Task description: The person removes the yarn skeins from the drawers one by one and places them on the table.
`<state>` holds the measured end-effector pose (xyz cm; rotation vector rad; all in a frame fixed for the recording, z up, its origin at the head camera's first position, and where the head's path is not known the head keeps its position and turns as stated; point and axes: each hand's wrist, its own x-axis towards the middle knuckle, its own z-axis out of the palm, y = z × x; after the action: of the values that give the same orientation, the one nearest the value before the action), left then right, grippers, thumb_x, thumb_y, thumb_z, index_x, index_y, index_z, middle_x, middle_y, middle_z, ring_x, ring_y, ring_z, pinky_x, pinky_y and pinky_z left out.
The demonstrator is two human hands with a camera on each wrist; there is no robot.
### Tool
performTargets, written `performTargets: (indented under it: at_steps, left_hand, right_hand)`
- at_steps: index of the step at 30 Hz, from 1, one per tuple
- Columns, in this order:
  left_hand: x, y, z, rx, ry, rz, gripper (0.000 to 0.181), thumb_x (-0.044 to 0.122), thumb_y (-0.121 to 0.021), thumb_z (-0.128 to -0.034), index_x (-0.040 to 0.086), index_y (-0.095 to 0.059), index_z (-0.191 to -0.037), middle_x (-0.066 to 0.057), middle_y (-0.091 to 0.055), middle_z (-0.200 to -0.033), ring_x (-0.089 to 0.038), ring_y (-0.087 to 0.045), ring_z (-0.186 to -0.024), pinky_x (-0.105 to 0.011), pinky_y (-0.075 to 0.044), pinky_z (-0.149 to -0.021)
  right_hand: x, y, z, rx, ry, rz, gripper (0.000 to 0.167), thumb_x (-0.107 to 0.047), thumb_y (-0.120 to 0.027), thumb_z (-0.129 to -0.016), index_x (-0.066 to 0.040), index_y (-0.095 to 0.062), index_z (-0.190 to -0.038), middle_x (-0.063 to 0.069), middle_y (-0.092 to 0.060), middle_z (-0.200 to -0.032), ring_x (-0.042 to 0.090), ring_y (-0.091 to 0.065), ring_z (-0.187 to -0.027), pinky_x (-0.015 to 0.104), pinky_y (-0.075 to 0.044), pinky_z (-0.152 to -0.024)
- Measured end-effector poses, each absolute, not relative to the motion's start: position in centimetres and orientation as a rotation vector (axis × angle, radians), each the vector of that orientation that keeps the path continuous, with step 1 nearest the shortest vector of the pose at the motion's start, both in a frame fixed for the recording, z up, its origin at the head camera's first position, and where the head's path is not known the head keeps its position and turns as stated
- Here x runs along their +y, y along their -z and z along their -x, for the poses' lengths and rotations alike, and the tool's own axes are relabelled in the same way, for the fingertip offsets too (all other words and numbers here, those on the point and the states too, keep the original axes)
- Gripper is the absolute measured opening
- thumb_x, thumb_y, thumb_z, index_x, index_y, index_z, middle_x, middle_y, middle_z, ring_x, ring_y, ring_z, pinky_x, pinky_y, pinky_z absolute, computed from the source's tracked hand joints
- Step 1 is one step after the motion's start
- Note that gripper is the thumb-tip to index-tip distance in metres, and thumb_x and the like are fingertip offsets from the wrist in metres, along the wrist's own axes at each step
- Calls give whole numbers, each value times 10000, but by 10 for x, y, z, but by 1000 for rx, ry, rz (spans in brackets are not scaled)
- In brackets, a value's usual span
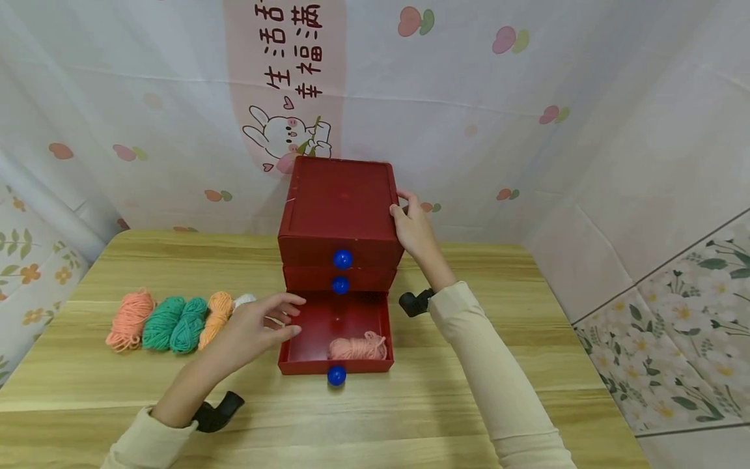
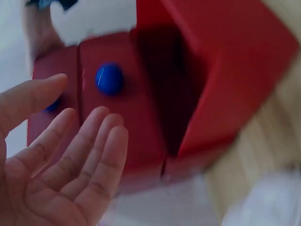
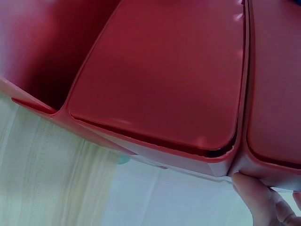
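Note:
A red drawer cabinet (image 1: pixel 342 202) with blue round knobs stands on the table. Its bottom drawer (image 1: pixel 310 332) is pulled out, and a pink yarn skein (image 1: pixel 357 347) lies inside at the front right. My left hand (image 1: pixel 258 329) hovers at that drawer's left edge, fingers spread and nothing in the palm; the left wrist view shows the same hand (image 2: pixel 70 165) before the drawer fronts. Against the cabinet's upper right side rests my right hand (image 1: pixel 415 228), its thumb near the top edge. In the right wrist view only part of this hand (image 3: pixel 268 202) shows, touching the cabinet's side.
Left of the cabinet several yarn skeins lie in a row: a coral skein (image 1: pixel 131 319), green skeins (image 1: pixel 164 324), an orange skein (image 1: pixel 217 316) and a white one (image 1: pixel 243 300) partly behind my left hand. A patterned curtain (image 1: pixel 469 117) hangs behind the wooden table (image 1: pixel 469 423).

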<state>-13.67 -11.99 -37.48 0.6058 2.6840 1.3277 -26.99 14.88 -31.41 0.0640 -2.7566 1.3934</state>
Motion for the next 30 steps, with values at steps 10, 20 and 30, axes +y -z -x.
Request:
performTargets:
  at_steps: [10, 20, 30]
  left_hand:
    - [-74, 418, 155, 2398, -1447, -689, 367, 128, -678, -843, 91, -570, -1192, -150, -642, -1091, -285, -623, -954, -325, -524, -807]
    - [-57, 438, 165, 2406, -1233, -692, 473, 175, -716, -807, 33, -534, -1220, -144, -640, -1059, -230, -624, -889, -316, -518, -751]
    - [-54, 452, 171, 2341, -1176, -740, 366, 129, -707, -798, 35, -589, -1132, -97, -644, -965, -193, -598, -868, -271, -505, -729]
  right_hand:
    - [149, 314, 269, -2741, -1408, -74, 469, -285, -347, -994, -162, -285, -1442, 146, -534, -1109, 281, -555, -942, 420, -468, -803]
    - [147, 315, 271, -2743, -1388, -38, 468, -290, -361, -984, -172, -306, -1434, 137, -544, -1106, 275, -556, -954, 425, -461, -834]
    - [148, 315, 270, -2745, -1408, -42, 467, -293, -358, -988, -177, -298, -1437, 135, -537, -1118, 276, -561, -958, 427, -471, -834]
